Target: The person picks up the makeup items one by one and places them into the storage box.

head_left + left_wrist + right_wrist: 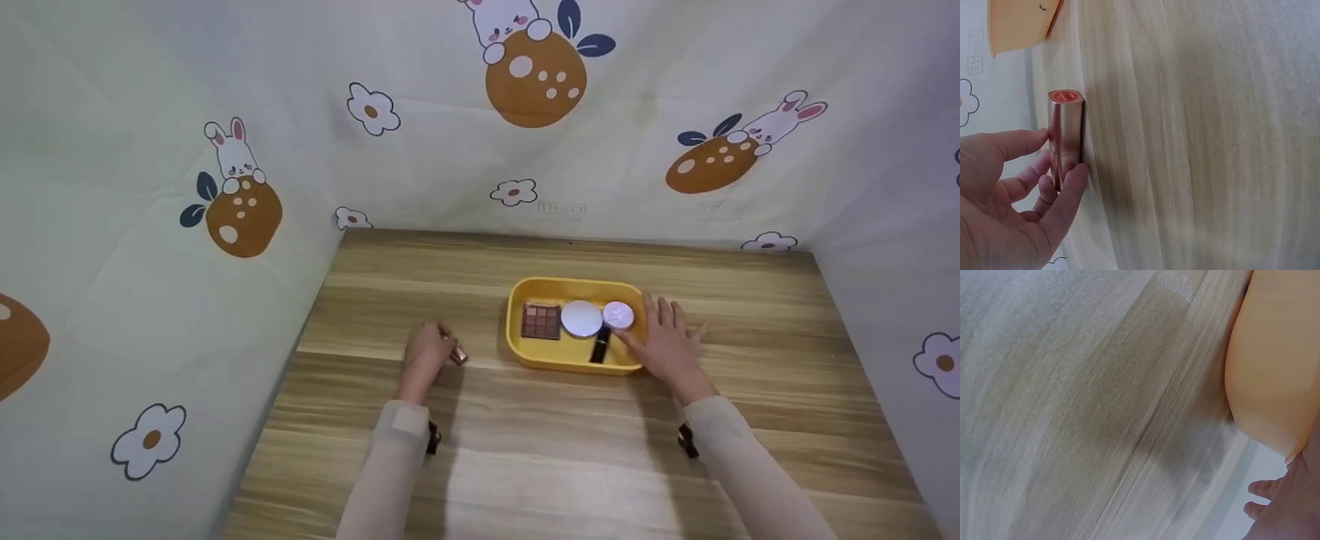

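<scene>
A lipstick (1066,124) in a shiny rose-gold case, with a red label on its end, is pinched between the thumb and fingers of my left hand (427,350). It is close over the table, left of a yellow tray (574,367). At the tray's right end rests my right hand (671,352), fingers spread outside the wall and thumb reaching over the rim. Inside the tray lie an eyeshadow palette (541,322), a round white compact (582,319), a smaller round lilac case (618,315) and a black tube (600,345).
The wood-grain table (540,465) ends at a patterned cloth (435,165) behind, with cloth walls on the left and right. Both forearms come in from the front edge.
</scene>
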Demonstrator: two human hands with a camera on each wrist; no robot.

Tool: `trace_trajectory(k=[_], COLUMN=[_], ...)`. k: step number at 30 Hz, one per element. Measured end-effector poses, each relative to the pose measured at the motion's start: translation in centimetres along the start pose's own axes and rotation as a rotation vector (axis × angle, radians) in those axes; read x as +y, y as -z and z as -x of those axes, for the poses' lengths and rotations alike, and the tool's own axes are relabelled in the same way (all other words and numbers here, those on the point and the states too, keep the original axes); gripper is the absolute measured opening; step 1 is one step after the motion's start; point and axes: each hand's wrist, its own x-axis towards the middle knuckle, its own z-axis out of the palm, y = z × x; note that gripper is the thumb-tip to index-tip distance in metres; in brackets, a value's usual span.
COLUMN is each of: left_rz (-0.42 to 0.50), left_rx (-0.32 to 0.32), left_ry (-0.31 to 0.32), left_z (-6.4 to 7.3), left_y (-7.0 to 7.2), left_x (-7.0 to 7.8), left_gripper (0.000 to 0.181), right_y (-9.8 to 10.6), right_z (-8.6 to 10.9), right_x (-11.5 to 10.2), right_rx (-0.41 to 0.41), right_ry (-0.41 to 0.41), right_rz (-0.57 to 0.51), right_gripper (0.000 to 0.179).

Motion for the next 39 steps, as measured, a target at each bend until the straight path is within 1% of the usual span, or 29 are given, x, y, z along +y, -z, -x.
trace_trajectory(k=[3,6,7,9,12,14,17,18,20,23,28,34,37,39], left_rz=[0.043,0.059,0.045,-0.01,-0.105,-0.162,-0.177,-0.176,-0.155,-0.12,-0.09,-0.013,0.008,-0.002], left_rx=[0.001,0.008,0.016,0.031,0.057,0.077,0.083,0.083,0.076,0.073,0.084,0.049,0.044,0.053], left_ry=[0.029,0.04,0.035,0.011,-0.043,-0.083,-0.113,-0.116,-0.102,-0.087,-0.094,-0.084,-0.083,-0.084], left_z=[0.08,0.15,0.16,0.13,0.0,-0.13,-0.31,-0.35,-0.35,-0.34,-0.27,-0.2,-0.2,-0.2], left_y=[-0.22,-0.38,-0.41,-0.43,-0.42,-0.4,-0.4,-0.39,-0.36,-0.34,-0.32,-0.12,0.03,0.14], left_x=[0.07,0.11,0.13,0.14,0.14,0.16,0.21,0.23,0.25,0.26,0.12,0.23,0.55,0.81], left_gripper=[0.004,0.003,0.003,0.005,0.01,0.02,0.04,0.045,0.048,0.045,0.035,0.036,0.037,0.036], right_y=[-0.08,-0.14,-0.15,-0.11,0.0,0.07,0.1,0.11,0.13,0.05,-0.18,-0.23,-0.19,-0.14], right_z=[-0.03,-0.05,-0.05,0.0,0.1,0.14,0.14,0.14,0.15,0.1,-0.07,-0.14,-0.13,-0.09], right_x=[0.0,-0.01,-0.02,-0.02,-0.02,-0.02,-0.06,-0.07,-0.11,-0.1,-0.02,0.03,0.0,-0.03], right_rx=[0.003,0.005,0.004,0.004,0.006,0.008,0.012,0.014,0.012,0.006,-0.003,-0.007,-0.005,-0.003], right_ry=[0.001,0.002,0.003,0.003,0.002,0.003,0.006,0.006,0.005,0.0,-0.009,-0.014,-0.017,-0.015], right_rz=[0.013,0.018,0.018,0.014,0.004,-0.004,-0.009,-0.009,-0.01,-0.002,0.018,0.015,0.017,0.011], right_gripper=[0.096,0.096,0.097,0.097,0.097,0.097,0.097,0.097,0.097,0.098,0.099,0.098,0.098,0.098])
